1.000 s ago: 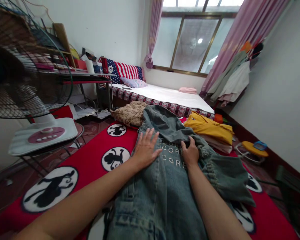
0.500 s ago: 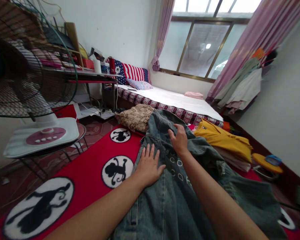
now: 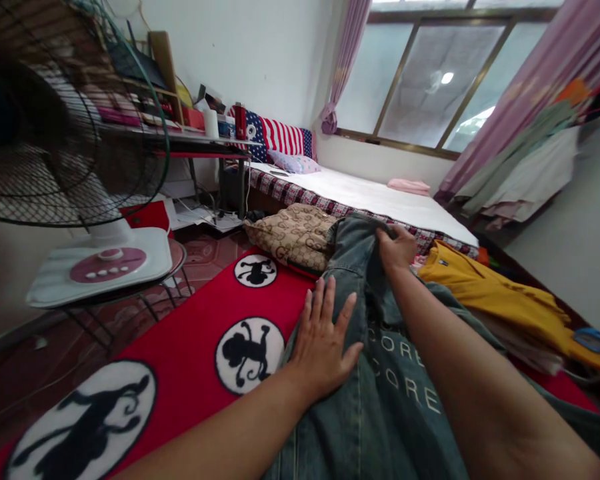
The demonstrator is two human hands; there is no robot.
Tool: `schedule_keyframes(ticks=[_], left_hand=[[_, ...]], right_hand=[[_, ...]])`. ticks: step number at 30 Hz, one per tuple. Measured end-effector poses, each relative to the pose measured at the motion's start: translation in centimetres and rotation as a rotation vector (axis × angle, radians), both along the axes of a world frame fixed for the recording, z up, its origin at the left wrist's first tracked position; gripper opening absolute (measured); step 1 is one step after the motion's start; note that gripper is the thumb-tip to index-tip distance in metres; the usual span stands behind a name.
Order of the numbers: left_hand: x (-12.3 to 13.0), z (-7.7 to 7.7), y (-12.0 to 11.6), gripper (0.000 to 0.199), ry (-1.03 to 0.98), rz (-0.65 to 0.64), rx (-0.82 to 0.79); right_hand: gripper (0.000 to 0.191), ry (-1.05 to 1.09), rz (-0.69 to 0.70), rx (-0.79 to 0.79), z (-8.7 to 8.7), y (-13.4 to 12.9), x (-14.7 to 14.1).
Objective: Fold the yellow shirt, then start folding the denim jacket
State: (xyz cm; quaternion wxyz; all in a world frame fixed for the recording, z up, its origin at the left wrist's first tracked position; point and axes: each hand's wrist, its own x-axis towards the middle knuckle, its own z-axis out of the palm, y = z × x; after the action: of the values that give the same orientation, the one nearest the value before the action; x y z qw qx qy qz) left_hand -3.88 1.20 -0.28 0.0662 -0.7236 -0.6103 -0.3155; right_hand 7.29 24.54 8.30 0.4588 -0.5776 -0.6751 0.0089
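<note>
A dark blue-green denim garment with pale lettering lies spread over a red cloth printed with black figures in white circles. My left hand rests flat on the denim with its fingers spread. Farther up and to the right, my right hand pinches the upper part of the garment, which is lifted and folded near the fingers. A tan patterned cushion sits beside the garment's far end.
A fan stands on a stool at the left, before a cluttered desk. Folded yellow clothing lies at the right. Behind is a bed with a white top; clothes hang by the curtain.
My right hand has moved forward and closed on the denim, raising its upper part. My left hand stays flat on the garment. The view has shifted, so the room sits farther right.
</note>
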Motion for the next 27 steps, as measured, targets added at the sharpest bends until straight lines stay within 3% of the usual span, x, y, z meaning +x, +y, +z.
schedule_keyframes(ticks=[3, 10, 13, 16, 19, 22, 27], left_hand=[[0.2, 0.2, 0.0, 0.079, 0.01, -0.022, -0.003], [0.0, -0.8, 0.5, 0.069, 0.016, -0.097, -0.167], [0.0, -1.1, 0.6, 0.072, 0.002, -0.103, -0.258], [0.2, -1.3, 0.8, 0.072, -0.003, -0.111, -0.291], [0.2, -1.4, 0.9, 0.071, 0.0, -0.11, -0.29], [0.1, -1.5, 1.0, 0.069, 0.012, -0.102, -0.284], [0.0, -1.6, 1.2, 0.066, 0.06, -0.088, -0.276]], right_hand=[[0.037, 0.012, -0.128, 0.107, -0.4, -0.4, 0.5], [0.039, -0.187, -0.188, -0.09, -3.9, 0.7, -2.4], [0.041, -0.378, -0.161, -0.299, -4.8, 1.6, -3.4], [0.039, -0.517, -0.133, -0.442, -4.5, 2.3, -4.2], [0.038, -0.583, -0.119, -0.343, -4.4, 2.4, -4.5], [0.046, -0.686, 0.015, -0.15, -5.7, 1.4, -4.1], [0.054, -0.755, 0.189, -0.315, -7.1, -1.8, -1.8]])
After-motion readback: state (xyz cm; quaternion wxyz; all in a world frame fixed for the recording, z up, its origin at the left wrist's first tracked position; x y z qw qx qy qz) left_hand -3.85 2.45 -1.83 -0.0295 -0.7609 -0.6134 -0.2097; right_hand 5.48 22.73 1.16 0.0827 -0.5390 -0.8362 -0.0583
